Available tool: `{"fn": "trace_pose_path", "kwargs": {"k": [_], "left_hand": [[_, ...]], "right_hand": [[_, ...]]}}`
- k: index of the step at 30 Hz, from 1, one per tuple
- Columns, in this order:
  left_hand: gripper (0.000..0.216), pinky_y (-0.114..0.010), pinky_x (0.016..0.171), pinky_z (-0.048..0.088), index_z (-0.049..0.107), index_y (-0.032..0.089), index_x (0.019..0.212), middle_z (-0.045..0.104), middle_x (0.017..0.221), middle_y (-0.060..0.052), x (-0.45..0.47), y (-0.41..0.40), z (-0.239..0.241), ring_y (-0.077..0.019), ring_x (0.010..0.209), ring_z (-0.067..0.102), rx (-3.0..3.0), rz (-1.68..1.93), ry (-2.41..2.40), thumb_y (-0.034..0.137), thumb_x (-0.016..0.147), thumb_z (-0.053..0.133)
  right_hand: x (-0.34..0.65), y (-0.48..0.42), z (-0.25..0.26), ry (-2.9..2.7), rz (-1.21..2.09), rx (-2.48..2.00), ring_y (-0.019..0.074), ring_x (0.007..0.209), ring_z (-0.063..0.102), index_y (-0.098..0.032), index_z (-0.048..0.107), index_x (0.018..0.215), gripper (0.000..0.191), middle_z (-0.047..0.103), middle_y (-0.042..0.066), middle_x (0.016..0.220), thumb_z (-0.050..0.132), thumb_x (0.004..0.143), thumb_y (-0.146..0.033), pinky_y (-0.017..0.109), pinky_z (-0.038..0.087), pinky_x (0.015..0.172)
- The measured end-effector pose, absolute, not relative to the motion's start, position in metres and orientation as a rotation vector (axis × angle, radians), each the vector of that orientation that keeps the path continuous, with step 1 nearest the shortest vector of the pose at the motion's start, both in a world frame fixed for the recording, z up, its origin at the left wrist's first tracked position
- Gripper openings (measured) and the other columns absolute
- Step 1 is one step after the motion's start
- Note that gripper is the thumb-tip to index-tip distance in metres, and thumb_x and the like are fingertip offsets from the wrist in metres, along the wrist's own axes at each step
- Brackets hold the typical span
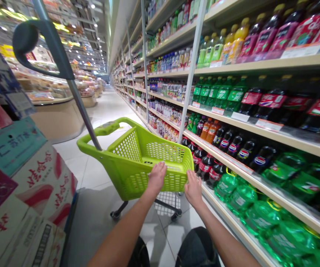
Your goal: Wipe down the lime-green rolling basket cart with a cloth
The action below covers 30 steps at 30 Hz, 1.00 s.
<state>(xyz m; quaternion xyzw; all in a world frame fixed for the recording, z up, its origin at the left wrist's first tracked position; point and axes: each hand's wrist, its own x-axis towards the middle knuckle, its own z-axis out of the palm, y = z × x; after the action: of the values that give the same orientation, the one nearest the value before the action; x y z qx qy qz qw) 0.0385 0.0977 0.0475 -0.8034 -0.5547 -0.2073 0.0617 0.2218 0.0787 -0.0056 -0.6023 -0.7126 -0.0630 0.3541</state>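
Observation:
A lime-green plastic shopping basket on wheels (132, 163) stands in the aisle in front of me, empty inside. My left hand (156, 177) rests on its near rim, fingers curled over the edge. My right hand (193, 187) grips the same rim at the near right corner. The basket's long grey pull handle (65, 66) rises up and to the left from its far side. Both my forearms reach forward, and my knees show at the bottom.
Drink shelves (260, 122) with green, dark and orange bottles run along the right, close to the basket. Stacked cardboard boxes (23, 207) stand at the left. A round display counter (56, 111) sits further left. The tiled aisle (107, 107) runs ahead.

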Motion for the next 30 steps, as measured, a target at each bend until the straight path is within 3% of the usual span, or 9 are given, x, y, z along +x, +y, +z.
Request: {"fn": "trace_pose_path", "kwargs": {"k": [4,7,10,13,18,21,26,30], "left_hand": [[0.05,-0.04,0.104,0.024,0.034,0.009,0.127,0.038,0.135,-0.013,0.062,0.096,0.051,-0.0208,0.126,0.03,-2.575,-0.614,-1.593,0.015,0.078,0.039],[0.066,-0.05,0.105,0.016,0.021,0.01,0.133,0.028,0.14,-0.013,0.037,0.092,0.065,-0.0257,0.131,0.018,-2.528,-0.542,-1.63,0.03,0.075,0.046],[0.068,-0.057,0.103,0.008,0.03,0.016,0.13,0.029,0.14,-0.012,0.001,0.086,0.078,-0.0294,0.131,0.015,-2.398,-0.383,-1.753,0.041,0.07,0.051],[0.064,-0.055,0.104,0.009,0.037,0.02,0.126,0.037,0.136,-0.01,-0.016,0.084,0.084,-0.0278,0.13,0.022,-2.384,-0.29,-1.781,0.04,0.069,0.055],[0.059,-0.053,0.105,0.01,0.039,0.02,0.124,0.041,0.133,-0.008,-0.011,0.085,0.082,-0.0255,0.128,0.026,-2.399,-0.367,-1.801,0.039,0.07,0.054],[0.058,-0.051,0.106,0.01,0.039,0.02,0.124,0.041,0.134,-0.007,-0.008,0.085,0.08,-0.0246,0.128,0.026,-2.409,-0.412,-1.812,0.037,0.071,0.054],[0.057,-0.05,0.107,0.01,0.04,0.018,0.123,0.043,0.132,-0.007,-0.004,0.085,0.079,-0.0245,0.127,0.027,-2.39,-0.463,-1.851,0.036,0.07,0.053],[0.056,-0.048,0.107,0.013,0.041,0.019,0.122,0.044,0.131,-0.007,-0.002,0.084,0.078,-0.0247,0.127,0.028,-2.367,-0.493,-1.867,0.034,0.07,0.053]], "right_hand": [[0.193,0.084,0.015,-1.939,-0.116,-1.243,0.0212,0.125,0.031,-0.012,0.041,0.125,0.048,0.042,0.012,0.131,0.033,0.078,-0.014,0.044,0.028,0.1],[0.166,0.089,0.03,-2.03,-0.053,-1.225,0.0214,0.123,0.033,-0.015,0.04,0.126,0.046,0.042,0.012,0.131,0.037,0.081,-0.02,0.042,0.029,0.099],[0.149,0.095,0.041,-2.097,-0.077,-1.351,0.0262,0.12,0.037,-0.019,0.044,0.123,0.045,0.044,0.014,0.128,0.047,0.077,-0.02,0.049,0.027,0.096],[0.144,0.103,0.049,-2.077,-0.116,-1.434,0.0263,0.114,0.041,-0.021,0.052,0.11,0.038,0.05,0.012,0.12,0.053,0.072,-0.014,0.053,0.022,0.096],[0.151,0.119,0.05,-2.066,0.028,-1.316,0.02,0.098,0.051,-0.019,0.057,0.095,0.033,0.059,0.006,0.104,0.049,0.066,-0.003,0.038,0.036,0.089],[0.166,0.126,0.049,-1.996,0.048,-1.339,0.0173,0.088,0.054,-0.017,0.055,0.099,0.037,0.061,0.005,0.094,0.041,0.068,-0.003,0.031,0.04,0.083],[0.203,0.136,0.06,-1.47,-0.097,-1.442,0.0205,0.099,0.049,-0.011,0.042,0.121,0.049,0.053,0.011,0.107,0.036,0.072,-0.009,0.034,0.038,0.088],[0.213,0.129,0.049,-1.705,-0.193,-1.394,0.022,0.102,0.045,-0.012,0.053,0.11,0.044,0.053,0.011,0.106,0.038,0.069,-0.006,0.037,0.035,0.092]]}}
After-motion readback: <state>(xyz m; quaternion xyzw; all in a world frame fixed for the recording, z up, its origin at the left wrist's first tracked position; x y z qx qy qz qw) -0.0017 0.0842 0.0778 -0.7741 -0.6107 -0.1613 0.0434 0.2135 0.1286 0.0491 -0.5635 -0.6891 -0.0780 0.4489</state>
